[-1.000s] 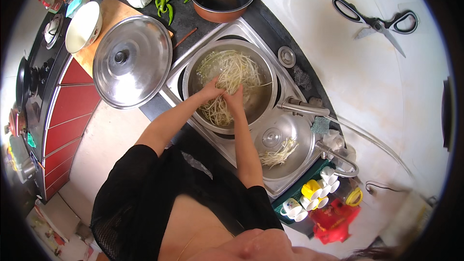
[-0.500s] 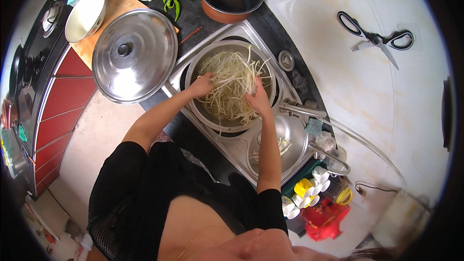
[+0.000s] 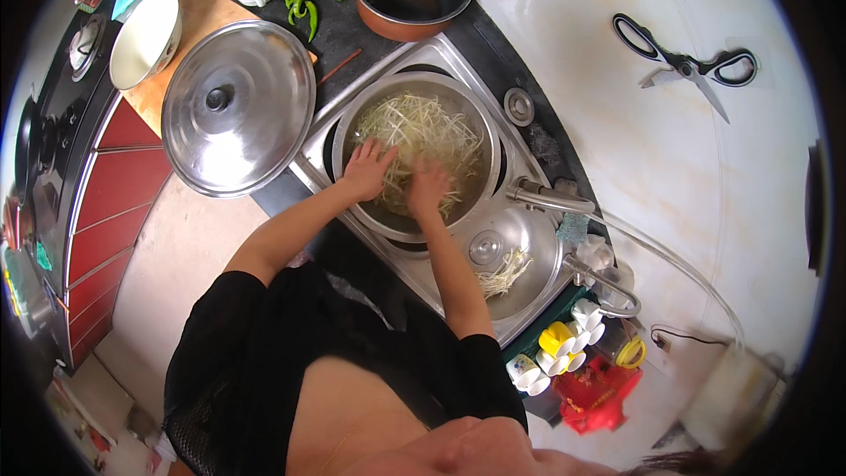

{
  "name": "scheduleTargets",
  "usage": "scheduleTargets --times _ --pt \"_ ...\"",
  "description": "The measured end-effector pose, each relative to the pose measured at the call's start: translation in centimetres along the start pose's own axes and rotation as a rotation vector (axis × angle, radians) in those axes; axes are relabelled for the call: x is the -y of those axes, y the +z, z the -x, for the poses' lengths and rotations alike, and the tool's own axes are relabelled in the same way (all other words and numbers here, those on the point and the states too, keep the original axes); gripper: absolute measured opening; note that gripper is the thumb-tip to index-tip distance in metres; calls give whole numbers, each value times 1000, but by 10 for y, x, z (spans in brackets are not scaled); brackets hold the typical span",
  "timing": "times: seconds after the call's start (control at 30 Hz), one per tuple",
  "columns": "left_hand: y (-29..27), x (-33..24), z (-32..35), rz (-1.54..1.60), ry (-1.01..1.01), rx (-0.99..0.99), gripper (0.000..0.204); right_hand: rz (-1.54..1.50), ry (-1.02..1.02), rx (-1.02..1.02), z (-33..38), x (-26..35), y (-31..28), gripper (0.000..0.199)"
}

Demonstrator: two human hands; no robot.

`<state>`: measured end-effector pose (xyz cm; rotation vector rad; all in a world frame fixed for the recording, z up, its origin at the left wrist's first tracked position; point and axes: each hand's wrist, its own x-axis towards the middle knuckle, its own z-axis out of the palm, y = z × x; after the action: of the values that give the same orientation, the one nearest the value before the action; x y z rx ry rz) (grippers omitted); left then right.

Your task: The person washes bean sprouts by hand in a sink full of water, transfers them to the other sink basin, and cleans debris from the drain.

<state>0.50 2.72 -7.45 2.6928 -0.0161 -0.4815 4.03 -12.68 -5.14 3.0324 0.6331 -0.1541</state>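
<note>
Steel basin: landmark; contains bean sprouts, pale, apparently in water. Left hand: within the basin's left side, fingers spread against sprouts, not closed. Right hand: lower middle of basin, blurred among sprouts; grip cannot be told. Step, as judged: stirring and rinsing sprouts. Next move, as judged: calls for fingers curled beneath the strands. Steel lid: left of basin. Sprout clump: in sink bowl, below right of basin.

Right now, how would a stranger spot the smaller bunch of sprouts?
Find the steel sink. In its round bowl beside the big metal basin, the smaller sprout bunch lies near the drain. Unlike the sprouts spread through the basin, it is one little heap.
</note>
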Motion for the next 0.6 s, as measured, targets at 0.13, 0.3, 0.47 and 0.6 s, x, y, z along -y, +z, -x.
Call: scheduleTargets --times 0.13,0.3,0.47,0.6 --pt "-57 -19 26 95 -53 70 65 -296 -76 334 -13 -40 -32 52" --pt "-65 -14 33 216 -108 97 59 -921 167 716 -44 -78 -81 66" --pt "-64 -22 28 291 -198 -185 62 -390 183 101 -46 -56 -53 91" --pt "-73 -25 25 316 -226 -41 71 -44 -149 493 -35 -4 -28 87"
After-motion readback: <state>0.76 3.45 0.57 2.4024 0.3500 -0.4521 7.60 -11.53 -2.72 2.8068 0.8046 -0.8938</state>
